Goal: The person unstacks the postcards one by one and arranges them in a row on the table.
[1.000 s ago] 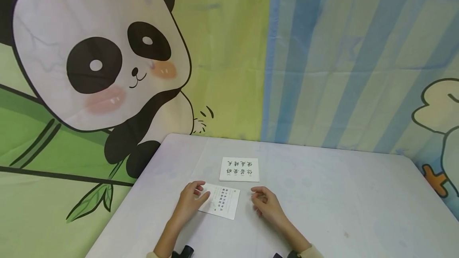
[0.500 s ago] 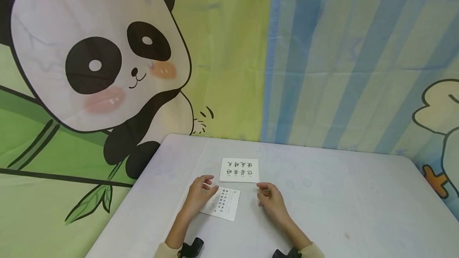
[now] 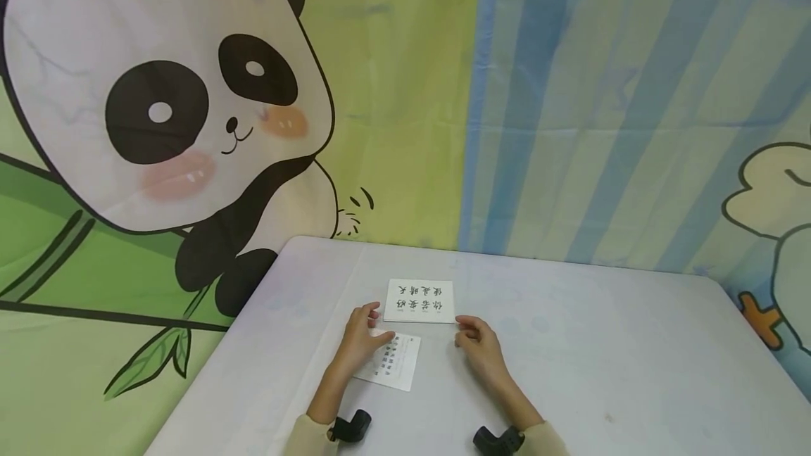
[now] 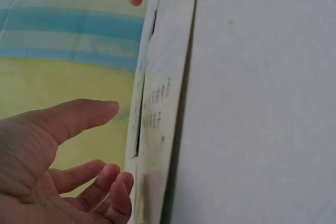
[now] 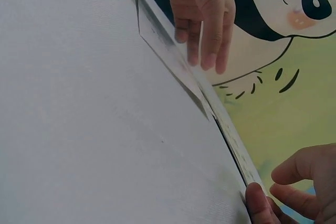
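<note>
Two white cards or thin booklets with printed Chinese characters lie on the table. The far one (image 3: 419,300) carries two lines of large characters; the near one (image 3: 400,366) lies askew with smaller print. My left hand (image 3: 360,340) hovers over the near card's left part, hiding some of it, its fingertips close to the far card's left corner. In the left wrist view that hand's thumb and fingers (image 4: 68,124) stand apart, holding nothing. My right hand (image 3: 483,352) has its fingertips at the far card's right corner; in the right wrist view a fingertip (image 5: 256,195) seems to touch the card's end.
A pale table (image 3: 589,364) spreads under the cards and hands. Behind it hangs a cloth backdrop (image 3: 405,104) with a panda and stripes. Black wrist devices, one of them the left device (image 3: 352,426), sit on both wrists.
My left hand has moved forward and to the right, toward the far card. My right hand has shifted slightly forward, closer to that card's corner. Both cards stay in place on the table.
</note>
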A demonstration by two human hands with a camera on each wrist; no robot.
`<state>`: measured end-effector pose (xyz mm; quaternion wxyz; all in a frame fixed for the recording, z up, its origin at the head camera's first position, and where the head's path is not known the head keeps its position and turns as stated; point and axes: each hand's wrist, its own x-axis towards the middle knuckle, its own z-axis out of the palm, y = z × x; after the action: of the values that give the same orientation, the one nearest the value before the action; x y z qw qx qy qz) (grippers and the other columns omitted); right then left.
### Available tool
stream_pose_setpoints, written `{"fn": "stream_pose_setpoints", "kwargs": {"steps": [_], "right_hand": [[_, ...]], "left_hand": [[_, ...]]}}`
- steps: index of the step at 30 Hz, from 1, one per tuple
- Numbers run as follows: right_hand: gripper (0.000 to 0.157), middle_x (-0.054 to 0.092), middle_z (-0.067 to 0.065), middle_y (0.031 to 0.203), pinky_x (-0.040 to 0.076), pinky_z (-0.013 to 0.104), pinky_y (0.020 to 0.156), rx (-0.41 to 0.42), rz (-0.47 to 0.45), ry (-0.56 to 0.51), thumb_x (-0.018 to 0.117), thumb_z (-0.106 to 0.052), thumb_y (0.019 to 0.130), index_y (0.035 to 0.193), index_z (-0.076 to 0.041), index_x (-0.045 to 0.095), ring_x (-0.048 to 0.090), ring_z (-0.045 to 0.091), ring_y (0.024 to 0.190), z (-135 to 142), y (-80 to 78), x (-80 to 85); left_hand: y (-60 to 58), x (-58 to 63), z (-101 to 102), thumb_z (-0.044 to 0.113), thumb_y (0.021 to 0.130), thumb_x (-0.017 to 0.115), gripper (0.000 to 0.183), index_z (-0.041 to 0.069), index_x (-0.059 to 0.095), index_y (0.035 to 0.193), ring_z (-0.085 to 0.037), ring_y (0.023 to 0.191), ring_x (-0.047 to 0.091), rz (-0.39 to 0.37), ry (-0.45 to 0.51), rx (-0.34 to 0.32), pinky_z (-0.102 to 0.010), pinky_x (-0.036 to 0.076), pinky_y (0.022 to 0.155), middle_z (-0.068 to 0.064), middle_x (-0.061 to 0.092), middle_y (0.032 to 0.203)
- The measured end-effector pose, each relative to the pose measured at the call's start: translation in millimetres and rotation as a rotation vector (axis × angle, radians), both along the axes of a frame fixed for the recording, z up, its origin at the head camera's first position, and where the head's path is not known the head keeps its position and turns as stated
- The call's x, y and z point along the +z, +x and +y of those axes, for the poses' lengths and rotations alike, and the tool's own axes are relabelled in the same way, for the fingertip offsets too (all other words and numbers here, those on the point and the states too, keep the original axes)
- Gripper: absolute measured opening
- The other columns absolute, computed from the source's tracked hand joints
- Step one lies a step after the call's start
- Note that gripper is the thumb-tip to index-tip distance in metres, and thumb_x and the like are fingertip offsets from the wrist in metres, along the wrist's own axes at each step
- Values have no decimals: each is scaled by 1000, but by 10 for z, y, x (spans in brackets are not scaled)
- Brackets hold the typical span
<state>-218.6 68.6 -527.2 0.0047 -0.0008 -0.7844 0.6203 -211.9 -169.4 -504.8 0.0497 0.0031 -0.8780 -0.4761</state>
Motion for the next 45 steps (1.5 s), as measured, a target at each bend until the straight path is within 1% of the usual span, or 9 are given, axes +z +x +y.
{"fn": "stream_pose_setpoints", "kwargs": {"steps": [5, 10, 13, 20, 25, 28, 35, 42, 45], "right_hand": [[35, 62, 17, 98, 48, 18, 63, 38, 22, 8, 61, 3, 84, 118, 12, 60, 58, 15, 77, 6, -18, -5], [38, 59, 14, 97, 47, 18, 59, 35, 15, 42, 61, 2, 84, 121, 12, 60, 55, 14, 74, -9, -25, -21], [40, 57, 13, 96, 47, 18, 58, 36, 31, 61, 61, 2, 84, 122, 13, 59, 54, 14, 73, -20, -37, -20], [42, 56, 11, 94, 42, 17, 67, 37, 61, 152, 63, -1, 83, 122, 14, 59, 48, 15, 81, -39, -39, -29], [42, 55, 10, 91, 42, 17, 66, 32, 75, 166, 63, 0, 81, 120, 15, 60, 47, 15, 80, -46, -50, -36], [41, 54, 9, 90, 41, 17, 65, 31, 85, 180, 63, 0, 81, 120, 15, 60, 46, 15, 79, -50, -56, -28], [41, 54, 9, 89, 41, 16, 64, 27, 85, 174, 63, 0, 81, 119, 15, 61, 46, 13, 78, -59, -45, -16], [39, 56, 9, 89, 41, 15, 63, 23, 91, 154, 64, 1, 82, 120, 14, 61, 47, 12, 77, -44, -24, -6], [39, 56, 9, 90, 41, 15, 64, 22, 84, 154, 64, 1, 83, 120, 13, 61, 47, 12, 78, -35, -14, 12]], "left_hand": [[-14, -100, -25, 3, 76, 80, 66, -11, 48, 132, -30, 102, 49, -9, -9, -8, -42, 44, 88, -19, 50, 111], [-16, -156, -31, 4, 76, 80, 64, -11, 50, 130, -31, 107, 49, -9, -41, -14, -46, 44, 92, -20, 51, 116], [-12, -156, -41, 4, 76, 80, 64, -11, 51, 130, -32, 108, 49, -5, -42, -21, -47, 44, 94, -21, 50, 118], [0, -155, -53, 5, 75, 80, 65, -10, 52, 131, -35, 111, 49, -24, -36, -17, -49, 44, 96, -22, 49, 120], [1, -156, -48, 6, 78, 80, 64, -8, 51, 133, -34, 113, 48, -39, -51, -25, -49, 43, 96, -21, 47, 122], [-1, -155, -51, 6, 78, 79, 62, -7, 53, 132, -34, 111, 47, -32, -64, -35, -48, 43, 94, -21, 48, 122], [-3, -168, -61, 6, 78, 79, 60, -6, 54, 131, -33, 111, 47, -27, -57, -38, -45, 43, 92, -21, 48, 123], [-23, -192, -63, 6, 77, 79, 60, -6, 54, 130, -32, 110, 47, -20, -31, -40, -45, 42, 93, -20, 48, 122], [-29, -187, -62, 8, 78, 79, 60, -6, 54, 131, -31, 111, 47, -32, -22, -37, -45, 42, 94, -20, 48, 123]]}}
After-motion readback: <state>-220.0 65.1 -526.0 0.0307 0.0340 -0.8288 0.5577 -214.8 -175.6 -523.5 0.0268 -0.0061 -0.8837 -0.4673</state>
